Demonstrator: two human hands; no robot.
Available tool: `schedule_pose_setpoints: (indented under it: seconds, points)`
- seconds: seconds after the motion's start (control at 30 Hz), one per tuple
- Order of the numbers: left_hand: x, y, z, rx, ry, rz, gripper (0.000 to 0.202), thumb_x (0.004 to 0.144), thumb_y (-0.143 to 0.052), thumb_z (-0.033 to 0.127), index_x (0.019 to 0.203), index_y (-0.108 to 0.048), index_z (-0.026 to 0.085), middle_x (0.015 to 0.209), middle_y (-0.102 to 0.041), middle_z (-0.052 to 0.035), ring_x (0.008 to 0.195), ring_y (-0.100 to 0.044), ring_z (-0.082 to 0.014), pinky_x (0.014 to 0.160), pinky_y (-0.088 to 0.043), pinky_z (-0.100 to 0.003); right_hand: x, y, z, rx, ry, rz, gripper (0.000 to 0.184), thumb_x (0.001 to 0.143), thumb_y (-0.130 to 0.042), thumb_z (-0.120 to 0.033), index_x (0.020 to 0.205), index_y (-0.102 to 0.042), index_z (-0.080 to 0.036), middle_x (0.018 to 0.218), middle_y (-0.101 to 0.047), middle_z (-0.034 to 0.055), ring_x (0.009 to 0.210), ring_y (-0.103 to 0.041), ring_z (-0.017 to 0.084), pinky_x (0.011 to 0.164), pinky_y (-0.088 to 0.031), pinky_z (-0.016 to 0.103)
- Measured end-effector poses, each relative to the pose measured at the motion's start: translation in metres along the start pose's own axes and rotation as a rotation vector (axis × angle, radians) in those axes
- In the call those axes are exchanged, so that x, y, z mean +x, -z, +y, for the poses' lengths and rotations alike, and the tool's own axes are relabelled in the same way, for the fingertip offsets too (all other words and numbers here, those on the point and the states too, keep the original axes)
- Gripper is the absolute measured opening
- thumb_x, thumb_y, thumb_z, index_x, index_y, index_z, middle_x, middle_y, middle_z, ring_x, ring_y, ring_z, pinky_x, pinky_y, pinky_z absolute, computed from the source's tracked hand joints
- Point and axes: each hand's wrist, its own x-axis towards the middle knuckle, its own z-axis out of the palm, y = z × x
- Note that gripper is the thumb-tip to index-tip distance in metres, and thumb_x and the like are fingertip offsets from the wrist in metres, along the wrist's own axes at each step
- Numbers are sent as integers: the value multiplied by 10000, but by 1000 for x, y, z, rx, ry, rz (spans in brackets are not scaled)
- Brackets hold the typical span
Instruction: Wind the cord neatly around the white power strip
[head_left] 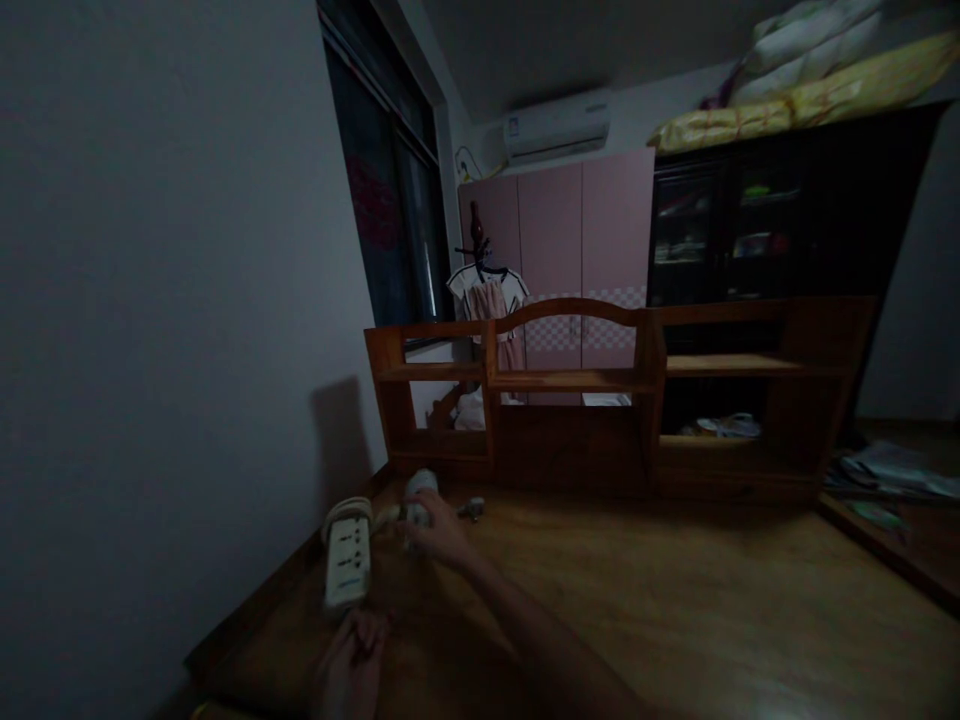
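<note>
Right grip [441,532] over desk [675,570], room [187,250] dim.

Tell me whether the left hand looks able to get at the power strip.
Probably yes: the left hand is by the near end of the power strip, with nothing visible between them; the right hand is aside, at a white cylinder.

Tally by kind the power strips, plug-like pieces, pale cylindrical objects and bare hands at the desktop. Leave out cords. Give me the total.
Power strip: 1
Plug-like piece: 1
Pale cylindrical object, at the right hand: 1
Bare hands, the right and the left hand: 2
Total: 5
</note>
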Motion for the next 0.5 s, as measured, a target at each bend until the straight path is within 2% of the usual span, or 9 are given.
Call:
schedule_pose_setpoints:
  seconds: [0.07,0.13,0.23,0.4,0.5]
  points:
    - [-1,-1,1,12,-8,8,198,584,-556,250,500,-381,212,524,-354,27,506,-353,-129,654,-467,-365,-9,23,1,5,85,-62,284,848,-583,-323,1114,-655,-254,1153,-664,-26,1044,-610,187,875,-431,247]
    - [-1,-1,2,20,-9,2,199,606,-561,253,507,-394,210,536,-370,26,523,-368,-131,674,-469,-365,-23,50,7,-13,134,-118,219,837,-575,-279,1005,-705,-227,989,-717,-15,894,-652,164,790,-444,222]
    - [1,0,2,15,-23,-8,200,619,-572,257,501,-419,204,532,-395,28,532,-386,-131,728,-476,-369,-50,100,24,-74,145,-138,174,822,-566,-251,856,-723,-184,818,-722,16,747,-652,162,700,-432,223]
    - [-3,4,1,48,-35,-18,171,625,-573,215,512,-445,198,559,-431,39,572,-415,-128,827,-475,-356,-112,195,61,-190,53,-54,194,819,-544,-276,744,-697,-183,671,-681,38,608,-609,157,604,-392,230]
    - [-10,-4,7,136,-100,-25,136,629,-569,236,532,-478,204,578,-463,36,606,-453,-143,824,-474,-343,-152,249,78,-245,-9,27,278,853,-504,-357,710,-674,-191,627,-658,47,560,-587,158,570,-375,235]
